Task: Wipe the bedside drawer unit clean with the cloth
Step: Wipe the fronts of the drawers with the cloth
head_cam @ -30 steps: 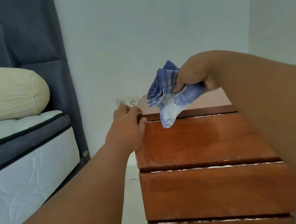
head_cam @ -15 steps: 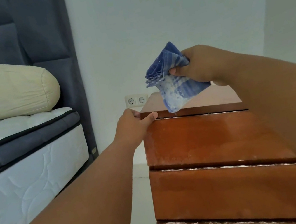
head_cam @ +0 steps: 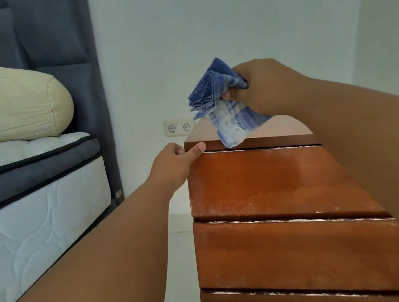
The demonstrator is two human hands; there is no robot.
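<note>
Lifted higher than a second ago, the right hand (head_cam: 264, 83) grips the bunched blue checked cloth (head_cam: 222, 105) above the red-brown wooden drawer unit (head_cam: 263, 180), dusty tail hanging, likely between wipes. Left hand (head_cam: 177, 163) grips its near-left top corner, seemingly steadying it.

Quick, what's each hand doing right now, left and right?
Left hand: closed, gripping the top front corner of the drawer unit.
Right hand: closed, holding the bunched cloth.
</note>
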